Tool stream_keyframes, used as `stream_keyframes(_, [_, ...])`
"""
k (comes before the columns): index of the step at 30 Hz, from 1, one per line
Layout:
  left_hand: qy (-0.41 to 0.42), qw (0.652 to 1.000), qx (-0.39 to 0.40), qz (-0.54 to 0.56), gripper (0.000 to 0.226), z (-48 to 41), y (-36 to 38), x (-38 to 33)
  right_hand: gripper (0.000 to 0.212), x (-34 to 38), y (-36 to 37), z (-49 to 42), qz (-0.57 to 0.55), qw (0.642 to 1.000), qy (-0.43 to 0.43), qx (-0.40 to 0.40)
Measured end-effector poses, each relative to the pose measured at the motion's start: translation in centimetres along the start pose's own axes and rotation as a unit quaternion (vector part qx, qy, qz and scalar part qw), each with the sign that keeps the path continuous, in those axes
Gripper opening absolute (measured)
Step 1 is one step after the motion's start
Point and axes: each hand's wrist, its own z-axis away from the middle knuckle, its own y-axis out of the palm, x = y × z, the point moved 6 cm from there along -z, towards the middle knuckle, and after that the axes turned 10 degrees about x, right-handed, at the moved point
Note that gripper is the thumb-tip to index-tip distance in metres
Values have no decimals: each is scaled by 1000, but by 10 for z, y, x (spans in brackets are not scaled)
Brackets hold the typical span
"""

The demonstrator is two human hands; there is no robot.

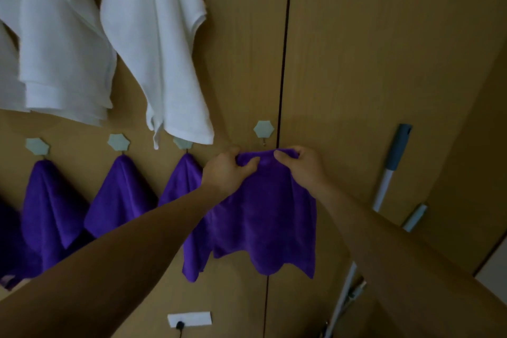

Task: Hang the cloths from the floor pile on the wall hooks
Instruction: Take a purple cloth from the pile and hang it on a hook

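Both hands hold one purple cloth (pixel 263 217) by its top edge against the wooden wall. My left hand (pixel 227 170) grips the top left part, my right hand (pixel 299 162) pinches the top right part. The cloth's top edge is just below a pale hexagonal hook (pixel 263 130), whose small metal prong shows above the fabric. Three more purple cloths (pixel 49 200) (pixel 120 195) (pixel 182 181) hang from similar hooks (pixel 37 147) (pixel 118 142) (pixel 183 143) to the left. The floor pile is out of view.
White towels (pixel 153 44) (pixel 60 44) hang from an upper row, reaching down to the lower hooks. A mop or broom handle (pixel 389 170) leans on the wall at right. A white socket plate (pixel 189 318) with a plug sits low on the wall.
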Motion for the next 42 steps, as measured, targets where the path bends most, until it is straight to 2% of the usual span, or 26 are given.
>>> stream_keyframes(2, [-9, 1000, -23, 14, 27, -20, 5, 3, 16, -4, -5, -19, 15, 1000, -6, -26])
stream_keyframes(6, [-20, 996, -83, 15, 39, -53, 14, 8, 15, -3, -13, -54, 37, 994, -17, -100])
stream_keyframes(11, [-39, 994, -106, 7, 41, -71, 28, 15, 17, -14, -9, -73, 63, 989, -10, -137])
stream_keyframes(14, [-67, 994, -86, 1, 42, -65, 40, 31, 20, -27, -4, -72, 81, 986, 9, -142])
stream_keyframes(16, [-110, 990, -42, 78, 46, -62, 52, 42, 22, -36, -1, -70, 71, 986, 38, -146])
stream_keyframes(18, [-179, 960, 14, 215, 39, -62, 65, 47, 19, -42, 3, -68, 42, 987, 64, -142])
stream_keyframes(20, [-273, 892, 95, 348, 25, -59, 78, 47, 19, -44, 9, -66, 30, 988, 90, -118])
stream_keyframes(21, [-299, 866, 133, 378, 24, -56, 79, 46, 23, -45, 11, -67, 42, 989, 99, -99])
stream_keyframes(22, [-307, 859, 159, 378, 26, -56, 77, 46, 26, -44, 13, -67, 63, 989, 109, -79])
stream_keyframes(23, [-304, 865, 173, 360, 29, -57, 73, 46, 26, -42, 15, -67, 96, 986, 118, -63])
stream_keyframes(25, [-270, 907, 190, 262, 34, -61, 65, 42, 30, -37, 16, -64, 214, 967, 127, -63])
stream_keyframes(27, [-228, 954, 178, 82, 40, -62, 58, 34, 37, -30, 14, -56, 383, 911, 100, -119])
stream_keyframes(29, [-180, 973, 86, -111, 39, -58, 49, 24, 28, -21, 18, -48, 464, 872, 8, -160])
stream_keyframes(30, [-142, 975, 26, -168, 34, -53, 45, 18, 27, -19, 21, -46, 458, 876, -38, -147])
stream_keyframes(31, [-97, 976, -18, -194, 31, -48, 45, 13, 29, -19, 25, -46, 420, 896, -78, -117])
stream_keyframes(33, [1, 984, -32, -177, 32, -44, 53, 7, 38, -22, 33, -46, 307, 943, -117, -49])
stream_keyframes(35, [72, 993, 0, -95, 34, -42, 62, 4, 43, -22, 36, -43, 237, 963, -126, -20])
stream_keyframes(37, [84, 996, 24, -9, 36, -43, 68, 6, 43, -24, 37, -42, 207, 971, -119, -9])
stream_keyframes(40, [91, 993, 67, 40, 41, -43, 75, 10, 37, -29, 34, -45, 161, 983, -84, 2])
stream_keyframes(42, [61, 988, 87, 109, 46, -43, 76, 13, 32, -33, 33, -51, 138, 989, -56, 8])
